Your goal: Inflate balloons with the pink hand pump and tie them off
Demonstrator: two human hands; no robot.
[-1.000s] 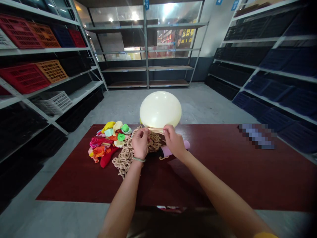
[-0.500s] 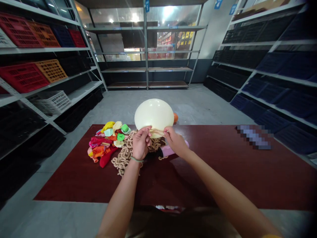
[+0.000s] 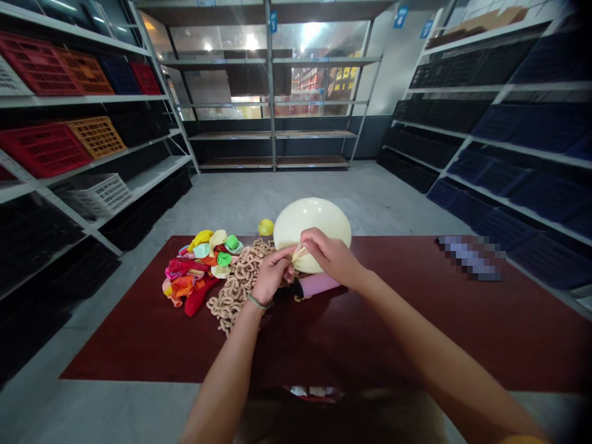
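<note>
Workroom with a grey concrete floor (image 3: 287,191), lined on three sides by metal shelving (image 3: 271,92); the left shelves carry red plastic crates (image 3: 41,151), an orange crate (image 3: 96,137) and a white basket (image 3: 96,196), the right shelves dark blue bins (image 3: 550,197). In the foreground, a dark red table top (image 3: 139,345) bears a pixelated patch (image 3: 469,257) near its right side. Blue signs (image 3: 400,17) hang high up (their numerals are too small to read with certainty), and the yellow signage (image 3: 345,68) beyond the glass is illegible. A cream balloon (image 3: 312,225), fully inflated and oval, sits at the far table edge, its stretched neck (image 3: 300,253) pinched between the nearly closed right hand (image 3: 330,256) and left hand (image 3: 275,274). Beside the left hand lie a tan balloon chain (image 3: 235,290) and a heap of flat multicoloured balloons (image 3: 192,271). A pink tube (image 3: 319,284) lies just below the right hand, and a small yellow balloon (image 3: 265,227) shows just beyond the table.
</note>
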